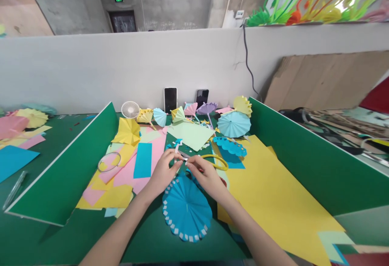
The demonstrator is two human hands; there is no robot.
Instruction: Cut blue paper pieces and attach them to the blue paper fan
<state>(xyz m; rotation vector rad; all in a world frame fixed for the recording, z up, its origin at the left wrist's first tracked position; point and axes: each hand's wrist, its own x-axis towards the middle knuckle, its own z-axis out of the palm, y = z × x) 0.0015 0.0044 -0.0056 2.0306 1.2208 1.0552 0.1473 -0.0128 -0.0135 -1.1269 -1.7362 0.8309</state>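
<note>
Pinches white strip (pixel 176 148) in left fingers (pixel 176 156), with right fingers (pixel 192 161) bunched, hold unclear, blue pleated disc (pixel 190 213) at six o'clock from both.

Your left hand (pixel 165 171) has a white strip (pixel 176 148) in its fingers; right hand (pixel 208 173) just beside, yellow handle (pixel 224 162) next to it. Blue pleated disc (pixel 187 209), white-tabbed rim, nearer you on green table (pixel 146 243).

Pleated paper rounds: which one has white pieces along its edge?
The bright-blue round nearest the person: white pieces line much of its rim. The pale-blue round and yellow round farther back show none.
</note>
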